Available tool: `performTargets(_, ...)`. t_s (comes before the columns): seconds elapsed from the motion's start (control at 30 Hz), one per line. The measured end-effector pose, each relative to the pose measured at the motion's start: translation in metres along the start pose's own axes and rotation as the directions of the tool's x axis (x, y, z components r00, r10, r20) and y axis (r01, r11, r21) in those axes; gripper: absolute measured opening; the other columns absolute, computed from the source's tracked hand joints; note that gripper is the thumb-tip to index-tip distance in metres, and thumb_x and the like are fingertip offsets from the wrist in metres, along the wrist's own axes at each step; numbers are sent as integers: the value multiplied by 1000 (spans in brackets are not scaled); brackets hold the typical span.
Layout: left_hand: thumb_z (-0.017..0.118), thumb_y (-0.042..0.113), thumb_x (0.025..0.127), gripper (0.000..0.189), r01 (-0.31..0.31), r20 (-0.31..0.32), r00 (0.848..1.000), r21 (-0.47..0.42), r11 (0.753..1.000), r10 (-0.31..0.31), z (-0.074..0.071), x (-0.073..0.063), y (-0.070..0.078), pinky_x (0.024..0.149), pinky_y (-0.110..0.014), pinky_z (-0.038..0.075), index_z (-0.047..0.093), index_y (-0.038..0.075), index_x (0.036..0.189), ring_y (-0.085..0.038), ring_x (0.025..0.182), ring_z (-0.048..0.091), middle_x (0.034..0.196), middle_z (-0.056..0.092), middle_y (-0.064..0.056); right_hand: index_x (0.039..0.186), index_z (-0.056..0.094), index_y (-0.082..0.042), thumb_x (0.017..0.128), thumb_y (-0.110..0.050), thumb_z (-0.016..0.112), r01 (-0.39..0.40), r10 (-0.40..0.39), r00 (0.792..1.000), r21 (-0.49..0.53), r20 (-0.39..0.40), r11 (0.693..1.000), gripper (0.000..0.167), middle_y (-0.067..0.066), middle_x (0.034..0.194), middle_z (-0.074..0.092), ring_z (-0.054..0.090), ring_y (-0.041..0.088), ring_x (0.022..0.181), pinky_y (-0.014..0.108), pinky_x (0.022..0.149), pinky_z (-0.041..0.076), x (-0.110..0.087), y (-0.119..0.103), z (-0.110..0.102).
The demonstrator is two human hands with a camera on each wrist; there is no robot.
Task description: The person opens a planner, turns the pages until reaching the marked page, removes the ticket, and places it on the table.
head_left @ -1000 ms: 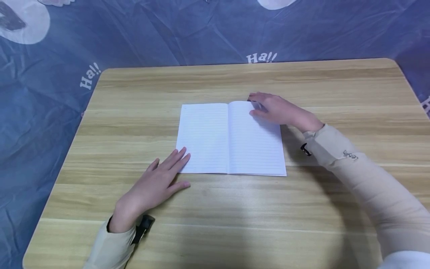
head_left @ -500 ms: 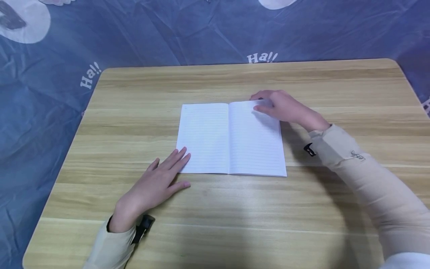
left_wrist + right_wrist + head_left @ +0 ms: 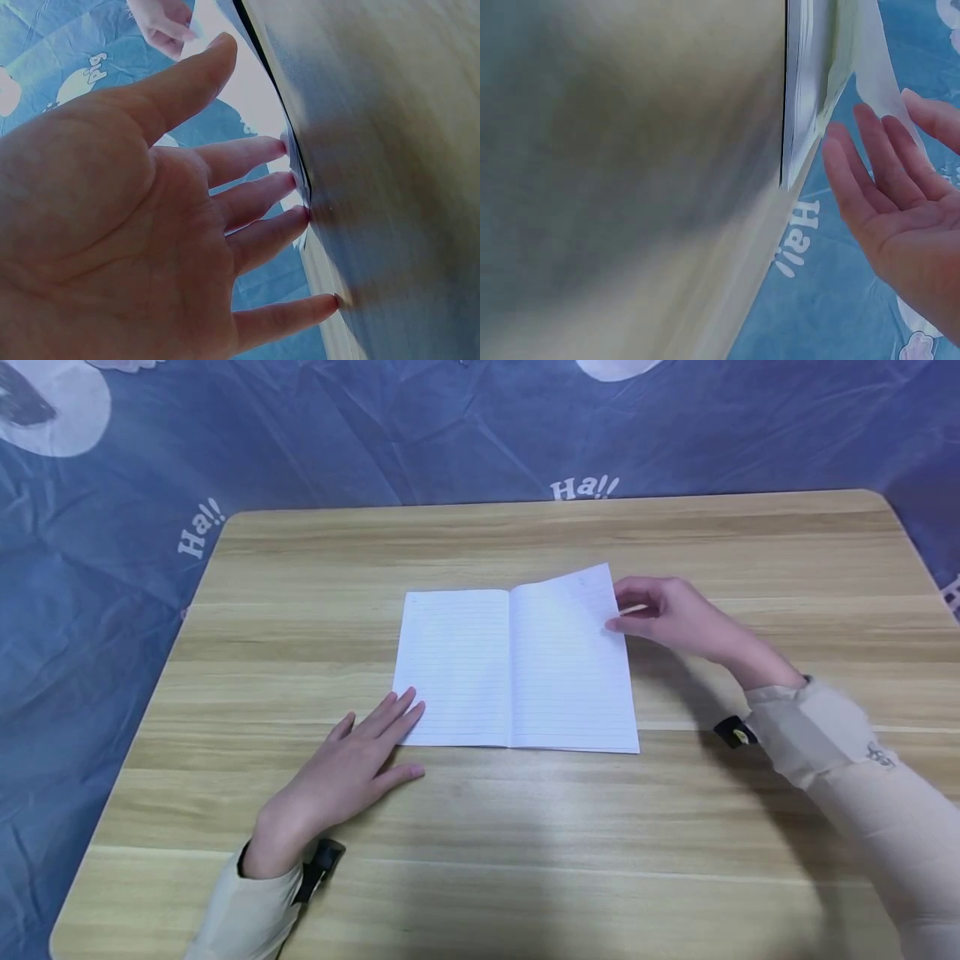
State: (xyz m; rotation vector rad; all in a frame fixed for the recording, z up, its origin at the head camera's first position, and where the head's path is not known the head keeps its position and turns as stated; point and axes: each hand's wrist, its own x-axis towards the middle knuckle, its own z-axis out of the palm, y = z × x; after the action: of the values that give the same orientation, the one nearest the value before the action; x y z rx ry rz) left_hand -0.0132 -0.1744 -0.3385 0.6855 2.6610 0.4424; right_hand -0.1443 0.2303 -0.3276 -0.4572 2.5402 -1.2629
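An open notebook (image 3: pixel 453 668) with lined white pages lies on the wooden table. Flat on its lower left corner rests my left hand (image 3: pixel 341 772), fingers straight and spread, the thumb on the table. My right hand (image 3: pixel 686 618) is at the right edge of the notebook, with a lined page (image 3: pixel 573 643) between thumb and fingers. That page's upper right corner is raised off the sheets below. In the right wrist view the lifted page (image 3: pixel 876 64) runs between the thumb and the fingers of my right hand (image 3: pixel 907 202), apart from the stack beneath.
The light wooden table (image 3: pixel 480 860) has rounded corners. Behind it and along its left side hangs a blue cloth (image 3: pixel 337 435) with white lettering. Black straps (image 3: pixel 322 864) show at both sleeve cuffs.
My right hand has moved right and slightly down from the top of the right page to its right edge. The page's upper right corner has risen. My left hand has stayed still.
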Motion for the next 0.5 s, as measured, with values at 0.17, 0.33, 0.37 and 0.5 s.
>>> performTargets(0.17, 57, 45, 98, 73, 3, 3, 1000, 1, 1000, -3, 0, 0, 1, 112, -65, 16, 26, 13, 157, -23, 148, 15, 163, 16, -2, 120, 63, 4, 90, -1, 69, -13, 10, 999, 76, 42, 997, 31, 19, 117, 66, 63, 0, 99, 16, 82, 51, -22, 1, 7)
performTargets(0.33, 57, 44, 98, 73, -10, -11, 1000, 14, 1000, 10, -1, 0, 1, 110, -66, 18, 27, 12, 156, -24, 148, 17, 163, 17, -4, 121, 62, 5, 92, -4, 67, 15, -26, 993, 95, 111, 995, 31, 18, 112, 68, 65, 4, 98, 18, 80, 52, -39, 1, 13)
performTargets(0.37, 57, 43, 98, 72, -14, -16, 1000, 18, 1000, 14, -1, 0, 1, 110, -66, 19, 27, 12, 156, -25, 148, 18, 163, 18, -4, 120, 63, 5, 93, -5, 67, 25, -37, 991, 94, 129, 995, 29, 17, 110, 69, 66, 6, 98, 18, 79, 53, -41, 1, 14)
performTargets(0.5, 57, 43, 98, 72, -19, -22, 1000, 21, 1000, 19, -1, 0, 2, 110, -67, 19, 27, 12, 156, -25, 148, 18, 163, 18, -4, 121, 63, 1, 97, -10, 63, 27, -49, 982, 123, 184, 992, 27, 11, 108, 71, 67, 10, 100, 19, 81, 52, -50, -5, 16)
